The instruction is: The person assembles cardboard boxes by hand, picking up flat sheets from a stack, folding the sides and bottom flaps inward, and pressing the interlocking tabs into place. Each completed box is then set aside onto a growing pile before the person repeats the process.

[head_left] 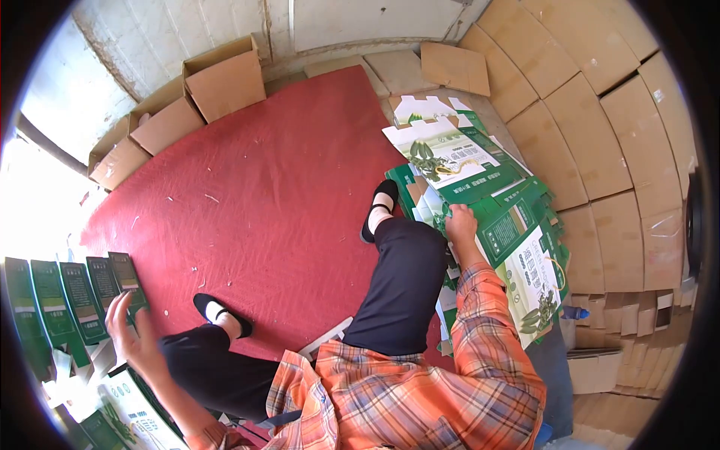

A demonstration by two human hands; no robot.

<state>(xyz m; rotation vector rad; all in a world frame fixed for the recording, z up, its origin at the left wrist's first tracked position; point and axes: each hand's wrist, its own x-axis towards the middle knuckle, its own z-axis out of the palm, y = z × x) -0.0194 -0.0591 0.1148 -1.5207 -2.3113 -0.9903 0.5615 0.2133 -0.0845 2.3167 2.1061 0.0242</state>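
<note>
To my right lies a pile of flattened green-and-white printed cartons [506, 231], with leaf pictures on them and a cord handle on at least one. My right hand [460, 223] is on the pile near my knee, its fingers closed at the edge of a green carton; the fingertips are partly hidden. On the left side my left hand [129, 341] is raised with fingers apart, holding nothing. Near it stands a row of green cartons [82, 304], upright side by side. Below that hand lies a white-and-green carton [139, 412], partly covered by my forearm.
Open brown cardboard boxes [225, 82] line the wall at the far left. Stacked brown boxes [592, 142] form a wall on the right. Red carpet [285, 187] covers the floor, with small scraps on it. A blue-capped bottle [575, 313] is beside the right-hand pile.
</note>
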